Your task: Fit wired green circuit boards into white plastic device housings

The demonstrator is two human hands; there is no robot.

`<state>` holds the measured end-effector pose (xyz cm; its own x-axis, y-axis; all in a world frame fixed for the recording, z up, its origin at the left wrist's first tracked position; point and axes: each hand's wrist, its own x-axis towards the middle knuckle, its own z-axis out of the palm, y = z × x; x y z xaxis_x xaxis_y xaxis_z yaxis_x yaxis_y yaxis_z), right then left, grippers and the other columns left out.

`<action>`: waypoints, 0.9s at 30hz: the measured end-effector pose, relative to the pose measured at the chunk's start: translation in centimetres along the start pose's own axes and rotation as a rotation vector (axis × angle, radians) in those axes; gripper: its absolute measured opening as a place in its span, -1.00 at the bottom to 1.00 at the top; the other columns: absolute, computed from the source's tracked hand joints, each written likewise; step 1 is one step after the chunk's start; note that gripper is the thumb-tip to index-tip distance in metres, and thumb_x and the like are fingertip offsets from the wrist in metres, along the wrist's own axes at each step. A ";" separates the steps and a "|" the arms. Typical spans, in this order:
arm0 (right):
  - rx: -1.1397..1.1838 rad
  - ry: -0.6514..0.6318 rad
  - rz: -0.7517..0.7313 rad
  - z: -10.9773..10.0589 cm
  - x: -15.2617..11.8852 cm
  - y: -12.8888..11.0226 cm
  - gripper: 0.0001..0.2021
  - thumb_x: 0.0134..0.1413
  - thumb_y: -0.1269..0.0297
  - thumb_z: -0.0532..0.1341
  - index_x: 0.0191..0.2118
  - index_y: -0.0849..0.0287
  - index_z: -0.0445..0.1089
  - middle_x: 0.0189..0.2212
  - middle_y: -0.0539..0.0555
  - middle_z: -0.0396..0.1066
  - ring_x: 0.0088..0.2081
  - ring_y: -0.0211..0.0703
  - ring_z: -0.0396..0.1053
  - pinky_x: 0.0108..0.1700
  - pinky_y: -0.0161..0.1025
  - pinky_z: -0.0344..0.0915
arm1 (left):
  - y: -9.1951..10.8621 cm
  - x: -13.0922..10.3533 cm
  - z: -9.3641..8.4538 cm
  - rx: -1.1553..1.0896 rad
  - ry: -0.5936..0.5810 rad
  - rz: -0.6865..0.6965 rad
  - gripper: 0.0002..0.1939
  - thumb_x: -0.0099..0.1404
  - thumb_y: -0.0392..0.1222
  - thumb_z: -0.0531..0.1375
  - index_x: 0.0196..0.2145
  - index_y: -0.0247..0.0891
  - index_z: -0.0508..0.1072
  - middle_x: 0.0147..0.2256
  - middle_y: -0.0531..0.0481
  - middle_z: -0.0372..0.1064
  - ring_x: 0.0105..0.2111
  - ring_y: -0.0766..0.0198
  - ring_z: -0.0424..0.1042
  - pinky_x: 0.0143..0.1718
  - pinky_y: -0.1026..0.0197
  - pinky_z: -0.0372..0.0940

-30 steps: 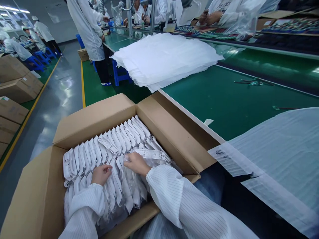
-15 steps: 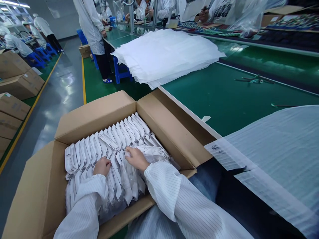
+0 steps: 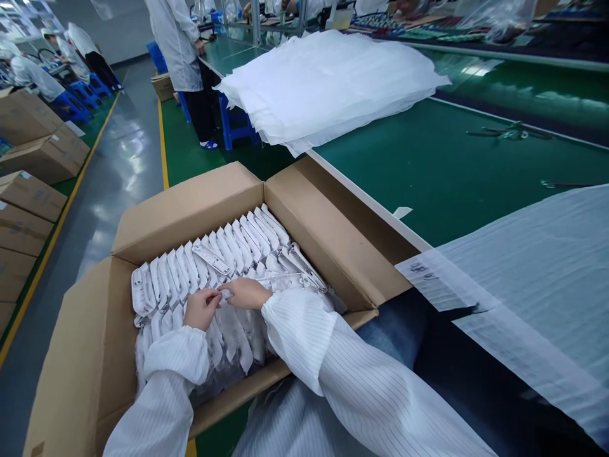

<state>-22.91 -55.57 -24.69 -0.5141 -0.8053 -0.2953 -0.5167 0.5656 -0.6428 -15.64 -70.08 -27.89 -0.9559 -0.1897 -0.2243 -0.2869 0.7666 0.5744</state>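
Note:
An open cardboard box (image 3: 190, 209) beside the bench holds several white plastic parts (image 3: 223, 251) packed in rows, some in clear bags. Both my hands are inside it. My left hand (image 3: 200, 308) and my right hand (image 3: 247, 294) meet over the middle of the rows, fingertips pinching the end of one white part (image 3: 224, 294) between them. Both arms wear white striped sleeves.
A green bench (image 3: 442, 171) runs to the right, with a stack of white foam sheets (image 3: 328, 82) at its far end and a clear bag sheet (image 3: 537, 279) near me. A standing person in a white coat (image 3: 178, 44) is ahead. More cardboard boxes (image 3: 33, 190) line the floor at left.
My hands have come together: the left moved right and up, the right shifted left, and now both pinch the same white part. The view tilted down a little.

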 end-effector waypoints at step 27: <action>-0.017 0.054 0.212 1.7 0.3 -0.1 -0.80 0.09 0.25 0.08 -0.25 0.28 0.30 -0.30 0.05 0.34 -0.26 -0.21 0.32 -0.22 -0.14 0.29 | -2.3 -0.5 -2.3 -0.362 -0.033 -0.190 -0.79 0.23 -0.18 0.05 -0.22 -0.37 0.30 -0.39 0.01 0.35 -0.41 0.33 0.38 -0.37 0.18 0.33</action>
<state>-21.83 -56.15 -25.92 -0.6484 -0.6576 -0.3837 -0.4041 0.7244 -0.5586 -14.69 -73.13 -27.30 -0.8831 -0.2828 -0.3744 -0.4670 0.4536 0.7590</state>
